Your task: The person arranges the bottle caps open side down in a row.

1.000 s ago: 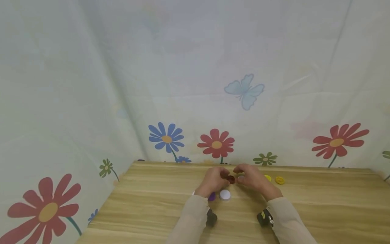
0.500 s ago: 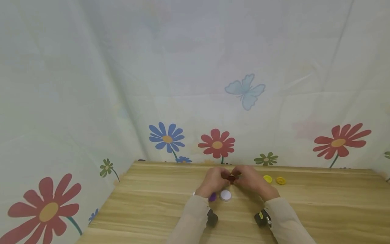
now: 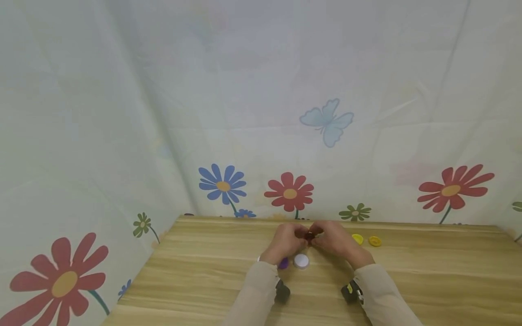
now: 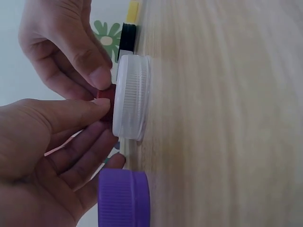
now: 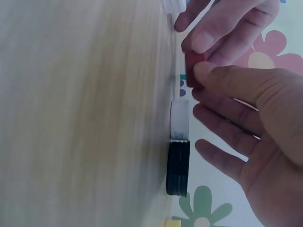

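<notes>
A dark red bottle cap [image 3: 310, 237] is pinched between both hands near the back of the table. My left hand [image 3: 284, 243] grips its left side with thumb and fingers, while my right hand [image 3: 335, 241] pinches it from the right. In the right wrist view the red cap [image 5: 193, 70] stands on edge between the two thumbs, its face partly covered by fingers. A white ridged cap [image 4: 132, 98] hides part of it in the left wrist view. The purple cap [image 4: 123, 198] lies close to my left hand, beside the white one.
Behind my right hand, a white cap [image 5: 180, 119] and a black cap [image 5: 178, 168] sit in line. Two yellow caps, a brighter one [image 3: 358, 239] and a deeper one [image 3: 375, 241], lie to the right. A flower-printed cloth [image 3: 253, 113] hangs behind the wooden table [image 3: 204, 267].
My right hand has moved left and its fingers have closed onto the red cap. The brighter yellow cap shows more fully. My left hand has stayed in place.
</notes>
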`<act>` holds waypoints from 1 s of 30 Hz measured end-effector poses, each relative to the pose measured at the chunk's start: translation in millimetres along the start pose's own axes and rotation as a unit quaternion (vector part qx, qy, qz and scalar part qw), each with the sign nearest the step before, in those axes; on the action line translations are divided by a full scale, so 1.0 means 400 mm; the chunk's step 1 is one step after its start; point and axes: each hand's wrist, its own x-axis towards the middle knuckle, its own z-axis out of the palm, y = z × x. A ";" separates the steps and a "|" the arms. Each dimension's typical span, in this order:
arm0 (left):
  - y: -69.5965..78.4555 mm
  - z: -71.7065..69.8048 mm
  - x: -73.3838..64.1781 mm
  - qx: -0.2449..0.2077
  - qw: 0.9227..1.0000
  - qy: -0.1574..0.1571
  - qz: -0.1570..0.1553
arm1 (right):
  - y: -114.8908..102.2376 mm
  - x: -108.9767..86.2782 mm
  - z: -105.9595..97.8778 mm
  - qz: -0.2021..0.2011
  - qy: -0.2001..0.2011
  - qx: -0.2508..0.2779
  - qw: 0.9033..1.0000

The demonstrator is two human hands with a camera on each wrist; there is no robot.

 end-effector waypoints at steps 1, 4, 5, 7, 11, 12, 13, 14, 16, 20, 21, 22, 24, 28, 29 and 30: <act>0.000 -0.001 0.000 -0.001 1.000 0.003 0.005 | -0.001 -0.001 -0.002 0.000 0.002 0.003 1.000; 0.001 -0.003 -0.002 -0.010 1.000 0.010 0.018 | -0.005 -0.005 -0.009 -0.003 0.005 0.004 1.000; 0.002 -0.003 -0.003 -0.015 1.000 0.012 0.023 | -0.008 -0.006 -0.011 -0.001 0.007 0.005 1.000; 0.005 -0.004 -0.005 -0.028 0.999 0.013 0.029 | -0.013 -0.008 -0.014 0.003 0.009 0.004 1.000; 0.011 -0.007 -0.012 -0.048 0.998 0.015 0.039 | -0.021 -0.011 -0.020 0.013 0.012 0.004 1.000; 0.013 -0.008 -0.015 -0.051 0.998 0.015 0.041 | -0.022 -0.012 -0.021 0.013 0.012 0.005 1.000; 0.015 -0.010 -0.017 -0.054 0.997 0.015 0.044 | -0.023 -0.014 -0.023 0.011 0.013 0.007 1.000; 0.016 -0.012 -0.019 -0.057 0.997 0.015 0.050 | -0.025 -0.015 -0.025 0.010 0.014 0.009 1.000; 0.019 -0.015 -0.024 -0.066 0.996 0.013 0.059 | -0.028 -0.020 -0.028 0.003 0.016 0.015 1.000; 0.023 -0.020 -0.033 -0.077 0.995 0.006 0.064 | -0.030 -0.032 -0.033 -0.007 0.019 0.035 0.999; 0.024 -0.020 -0.035 -0.077 0.995 0.004 0.066 | -0.030 -0.035 -0.033 -0.008 0.020 0.038 0.999; 0.026 -0.021 -0.036 -0.077 0.995 0.002 0.067 | -0.030 -0.038 -0.034 -0.009 0.022 0.041 0.999; 0.028 -0.021 -0.038 -0.078 0.994 0.000 0.074 | -0.031 -0.042 -0.036 -0.010 0.024 0.044 0.999; 0.031 -0.020 -0.041 -0.085 0.993 -0.002 0.085 | -0.032 -0.048 -0.039 -0.010 0.028 0.049 0.998; 0.032 -0.019 -0.043 -0.088 0.992 -0.003 0.086 | -0.032 -0.050 -0.041 -0.010 0.028 0.051 0.998; 0.033 -0.020 -0.044 -0.088 0.992 -0.002 0.087 | -0.031 -0.052 -0.041 -0.009 0.029 0.053 0.998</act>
